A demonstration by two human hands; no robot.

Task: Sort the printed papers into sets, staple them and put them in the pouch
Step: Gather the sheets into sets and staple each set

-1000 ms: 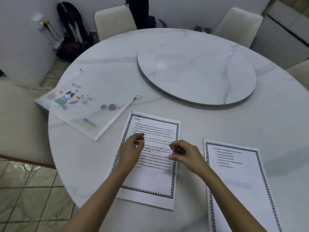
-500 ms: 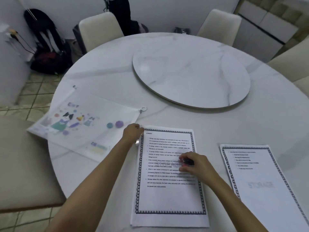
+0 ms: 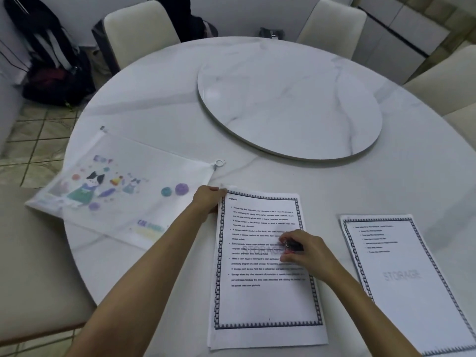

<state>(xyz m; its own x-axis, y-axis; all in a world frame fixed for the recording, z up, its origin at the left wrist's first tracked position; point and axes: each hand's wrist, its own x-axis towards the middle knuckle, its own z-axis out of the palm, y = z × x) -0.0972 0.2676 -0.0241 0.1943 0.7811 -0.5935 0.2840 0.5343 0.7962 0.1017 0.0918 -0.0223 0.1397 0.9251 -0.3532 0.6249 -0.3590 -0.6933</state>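
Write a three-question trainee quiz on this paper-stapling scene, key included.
1. Which part of the middle paper set does the left hand pinch? A) top-left corner B) bottom edge C) right edge
2. True or false: the pouch lies left of both the middle paper set and the right paper set.
3. Fill in: the right hand holds a small dark ____ above the middle paper set.
Key: 1 A; 2 true; 3 stapler.
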